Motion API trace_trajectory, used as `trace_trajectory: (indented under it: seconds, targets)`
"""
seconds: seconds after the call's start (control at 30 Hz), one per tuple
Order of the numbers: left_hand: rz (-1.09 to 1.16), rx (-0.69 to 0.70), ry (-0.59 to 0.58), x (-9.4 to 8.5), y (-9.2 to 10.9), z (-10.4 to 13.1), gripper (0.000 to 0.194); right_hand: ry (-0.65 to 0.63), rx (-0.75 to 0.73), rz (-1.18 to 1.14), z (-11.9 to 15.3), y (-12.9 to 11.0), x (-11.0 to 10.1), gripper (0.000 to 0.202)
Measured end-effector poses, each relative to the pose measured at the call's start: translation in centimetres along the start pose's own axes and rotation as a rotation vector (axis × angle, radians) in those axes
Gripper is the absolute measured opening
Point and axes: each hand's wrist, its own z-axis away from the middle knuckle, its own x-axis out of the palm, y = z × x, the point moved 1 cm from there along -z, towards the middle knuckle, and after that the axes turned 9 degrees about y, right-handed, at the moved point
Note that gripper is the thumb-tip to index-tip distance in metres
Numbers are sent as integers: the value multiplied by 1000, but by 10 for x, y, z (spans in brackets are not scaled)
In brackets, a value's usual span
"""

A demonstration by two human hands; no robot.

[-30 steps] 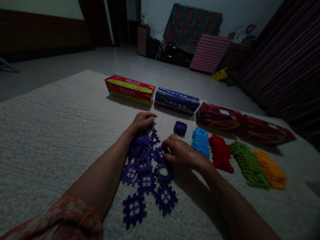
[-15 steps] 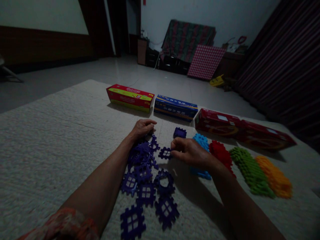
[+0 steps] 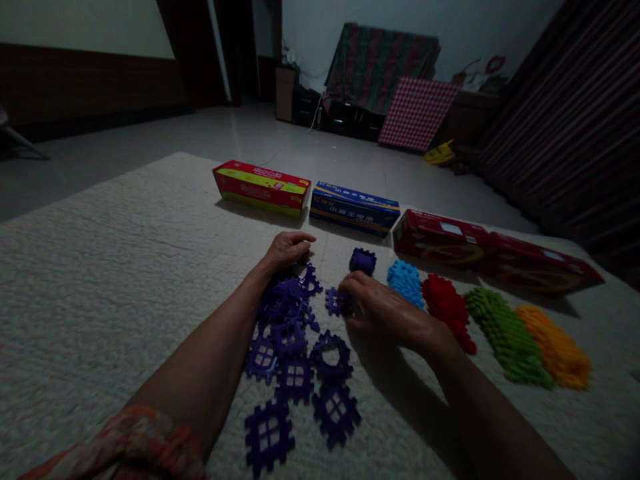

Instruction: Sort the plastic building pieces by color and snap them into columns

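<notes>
My right hand (image 3: 383,308) is closed on a purple window-shaped interlocking block (image 3: 333,301), gripping its right side just above the mat. Part of that block is hidden behind my fingers. Beyond the hand lies a small stack of purple blocks (image 3: 363,261). My left hand (image 3: 290,249) rests at the far end of a loose purple pile (image 3: 284,303), its index finger stretched out and apart from the thumb. Nearer to me several flat purple blocks lie spread out, among them a window block (image 3: 269,435) and one with a round opening (image 3: 331,357).
Right of my right hand stand rows of light blue (image 3: 405,283), red (image 3: 448,310), green (image 3: 507,337) and orange blocks (image 3: 555,347). Behind them are a red-yellow box (image 3: 263,189), a blue box (image 3: 354,209) and dark red boxes (image 3: 495,253) on the pale mat (image 3: 125,267).
My right hand has turned lower and flatter around the purple window block, which has shifted slightly right. My left hand stays by the pile. The view has tilted slightly downward.
</notes>
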Motion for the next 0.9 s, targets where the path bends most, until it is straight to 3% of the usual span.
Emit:
trace_trajectory:
  seconds: [0.2, 0.37, 0.47, 0.6, 0.73, 0.9]
  targets:
    - [-3, 19, 13, 0, 0, 1, 31, 4, 29, 24, -7, -4, 10, 24]
    - [-49, 28, 10, -1, 4, 2, 33, 43, 26, -22, -7, -4, 2, 23]
    - [-37, 26, 12, -1, 3, 1, 33, 224, 13, -18, -10, 11, -7, 25]
    - [-22, 38, 0, 0, -2, -2, 32, 523, 37, 43, -20, 49, -9, 25]
    - [-23, 45, 2, 0, -5, -4, 30, 561, 30, 43, -28, 76, -1, 27]
    - [17, 32, 3, 0, -7, -5, 28, 546, 51, 68, -30, 81, 3, 29]
